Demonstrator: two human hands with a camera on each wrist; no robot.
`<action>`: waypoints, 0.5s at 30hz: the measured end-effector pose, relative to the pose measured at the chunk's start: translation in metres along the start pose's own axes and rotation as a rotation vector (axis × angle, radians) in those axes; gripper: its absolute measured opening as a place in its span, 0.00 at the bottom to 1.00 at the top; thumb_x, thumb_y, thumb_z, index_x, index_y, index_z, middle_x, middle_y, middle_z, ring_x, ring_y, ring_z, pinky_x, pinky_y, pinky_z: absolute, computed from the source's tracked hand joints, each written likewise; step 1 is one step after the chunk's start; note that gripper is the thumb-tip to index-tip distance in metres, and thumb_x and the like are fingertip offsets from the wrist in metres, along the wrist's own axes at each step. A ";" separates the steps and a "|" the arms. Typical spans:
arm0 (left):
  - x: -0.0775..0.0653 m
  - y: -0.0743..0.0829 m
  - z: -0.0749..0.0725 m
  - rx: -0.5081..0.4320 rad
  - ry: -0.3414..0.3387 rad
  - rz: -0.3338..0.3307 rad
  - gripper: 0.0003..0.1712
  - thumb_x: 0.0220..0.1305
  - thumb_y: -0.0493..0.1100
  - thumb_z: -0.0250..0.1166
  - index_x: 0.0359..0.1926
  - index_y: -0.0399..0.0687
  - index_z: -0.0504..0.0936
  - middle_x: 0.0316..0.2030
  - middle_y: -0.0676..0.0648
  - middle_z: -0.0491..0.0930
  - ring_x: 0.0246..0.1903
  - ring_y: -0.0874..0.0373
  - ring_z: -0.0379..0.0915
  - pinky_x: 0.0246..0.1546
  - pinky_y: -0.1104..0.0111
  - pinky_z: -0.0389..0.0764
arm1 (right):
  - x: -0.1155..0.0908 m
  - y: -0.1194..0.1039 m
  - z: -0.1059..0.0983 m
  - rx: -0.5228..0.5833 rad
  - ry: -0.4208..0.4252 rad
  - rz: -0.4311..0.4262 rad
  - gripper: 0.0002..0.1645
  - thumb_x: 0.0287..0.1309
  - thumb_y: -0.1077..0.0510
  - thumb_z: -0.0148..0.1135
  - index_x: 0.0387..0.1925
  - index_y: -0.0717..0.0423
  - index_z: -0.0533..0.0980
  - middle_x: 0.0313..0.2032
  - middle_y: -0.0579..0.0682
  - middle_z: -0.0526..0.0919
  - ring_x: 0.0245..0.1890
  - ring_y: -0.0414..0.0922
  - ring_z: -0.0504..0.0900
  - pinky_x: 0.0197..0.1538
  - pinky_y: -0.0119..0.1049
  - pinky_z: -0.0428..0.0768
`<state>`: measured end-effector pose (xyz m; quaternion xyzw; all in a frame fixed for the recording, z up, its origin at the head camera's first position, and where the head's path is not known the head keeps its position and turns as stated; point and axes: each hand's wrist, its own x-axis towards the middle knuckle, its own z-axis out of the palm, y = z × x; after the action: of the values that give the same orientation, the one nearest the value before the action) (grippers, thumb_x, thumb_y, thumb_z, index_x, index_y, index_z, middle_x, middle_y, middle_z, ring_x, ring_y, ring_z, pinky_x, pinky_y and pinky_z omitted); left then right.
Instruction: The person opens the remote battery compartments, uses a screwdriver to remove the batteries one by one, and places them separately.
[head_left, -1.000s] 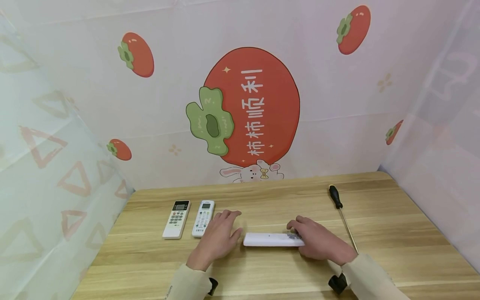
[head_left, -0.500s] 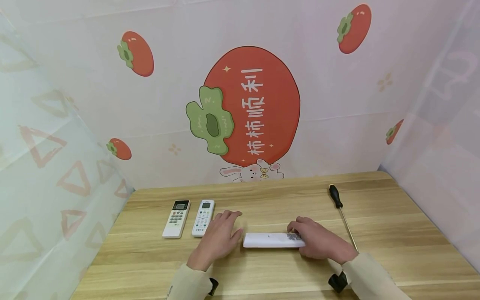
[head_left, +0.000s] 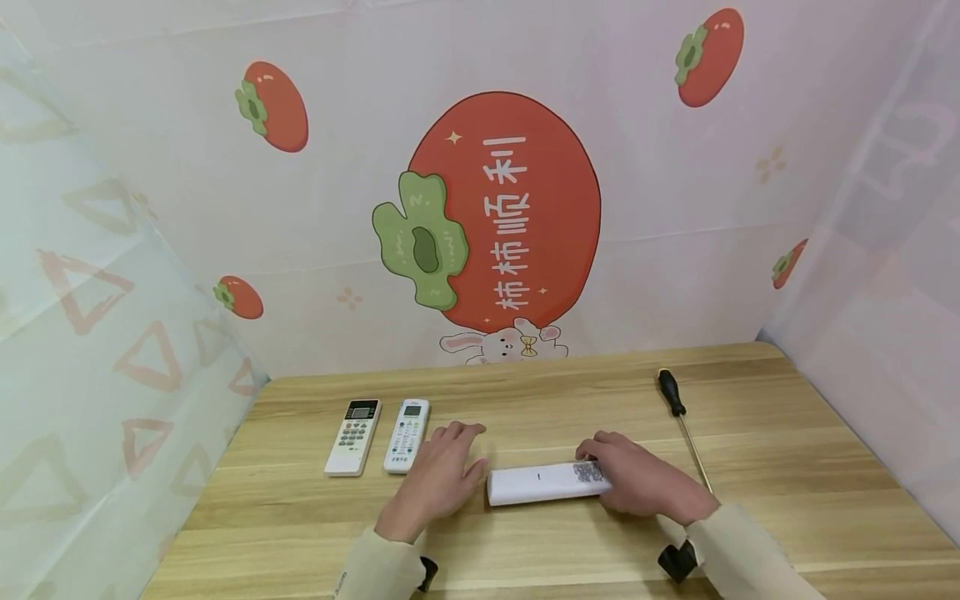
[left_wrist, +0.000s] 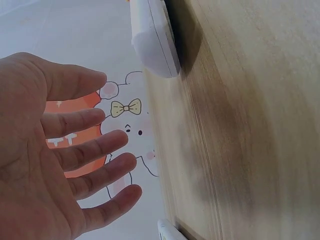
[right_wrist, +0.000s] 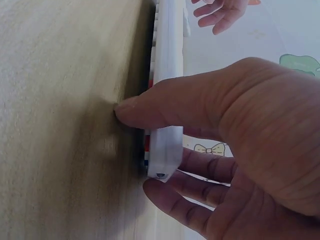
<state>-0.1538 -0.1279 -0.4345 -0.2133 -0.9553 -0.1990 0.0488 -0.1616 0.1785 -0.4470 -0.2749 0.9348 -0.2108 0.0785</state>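
My right hand (head_left: 641,479) holds a white remote control (head_left: 536,483) by its right end. Its back faces up, with a dark printed label (head_left: 589,473) near the fingers. In the right wrist view, the thumb (right_wrist: 150,107) lies along one side, and other fingers curl behind the end. Coloured buttons (right_wrist: 147,143) edge the side facing the wooden table. My left hand (head_left: 435,475) stays beside the remote's left end, its fingers loosely extended and holding nothing. The left wrist view shows that palm (left_wrist: 30,170) spread, with the remote's rounded end (left_wrist: 157,55) above it.
On the wooden table (head_left: 525,550), a remote with a black top (head_left: 352,439) and a white remote with a small screen (head_left: 406,437) lie at the left. A black-handled screwdriver (head_left: 670,392) lies at the right. Behind stands a patterned cloth wall (head_left: 337,208).
The held remote has turned: its left end has swung slightly towards me, and more of its labelled back shows. The left hand has barely moved.
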 end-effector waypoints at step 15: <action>0.002 0.007 0.005 0.009 -0.062 0.003 0.24 0.69 0.45 0.66 0.64 0.43 0.77 0.55 0.43 0.78 0.55 0.45 0.73 0.52 0.49 0.76 | -0.006 0.002 -0.001 -0.006 0.001 -0.053 0.32 0.44 0.67 0.80 0.52 0.55 0.78 0.45 0.46 0.75 0.47 0.47 0.73 0.51 0.49 0.78</action>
<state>-0.1531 -0.1194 -0.4361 -0.2203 -0.9569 -0.1879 0.0204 -0.1582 0.1836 -0.4474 -0.2995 0.9279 -0.2102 0.0716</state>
